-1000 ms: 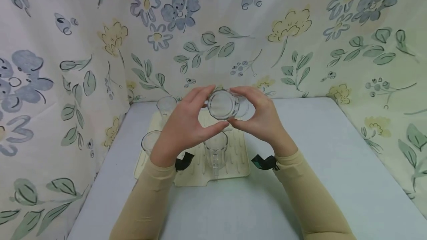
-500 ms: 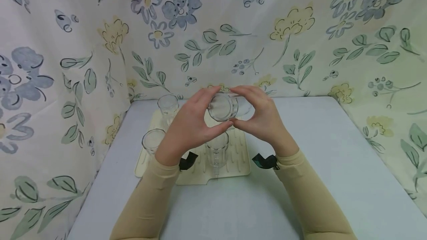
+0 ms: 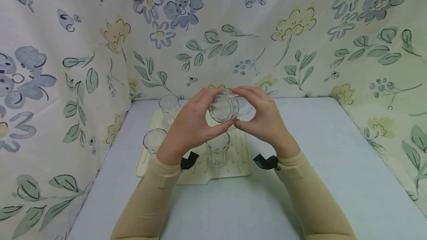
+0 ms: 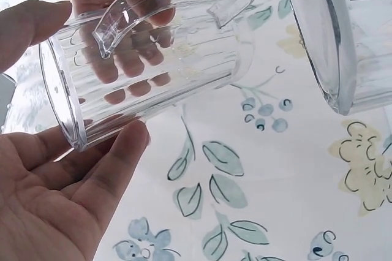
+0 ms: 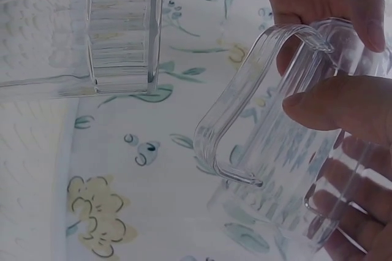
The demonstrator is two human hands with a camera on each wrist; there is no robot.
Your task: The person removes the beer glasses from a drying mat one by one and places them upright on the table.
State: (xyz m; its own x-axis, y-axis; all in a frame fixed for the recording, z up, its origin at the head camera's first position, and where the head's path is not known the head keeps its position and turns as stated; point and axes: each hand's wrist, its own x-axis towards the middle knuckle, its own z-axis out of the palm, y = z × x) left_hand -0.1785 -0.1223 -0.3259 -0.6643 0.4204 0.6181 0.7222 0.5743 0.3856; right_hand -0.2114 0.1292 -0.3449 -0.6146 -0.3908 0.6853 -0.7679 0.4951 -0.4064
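Both hands hold a clear ribbed mug (image 3: 221,109) tilted on its side above the mat, its round base facing back towards the head camera. My left hand (image 3: 187,126) grips it at the base end, fingers along one side and thumb below. My right hand (image 3: 261,116) grips the body from the other side; the thumbs nearly meet beneath it in the head view. In the left wrist view the fingers of the other hand show through the mug wall (image 4: 196,83). The handle (image 5: 214,120) is plain in the right wrist view, with a thumb close to it.
A cream ridged drying mat (image 3: 195,179) lies on the white table (image 3: 333,151) under the hands. Clear mugs stand on it: one at the back left (image 3: 169,108), one at the front left (image 3: 154,142) and one near the front middle (image 3: 218,153). A flowered curtain (image 3: 253,51) closes the back and sides.
The held mug has turned slightly, so more of its ribbed side shows beside the base. My left hand has shifted a little to the right. The standing mugs have stayed put.
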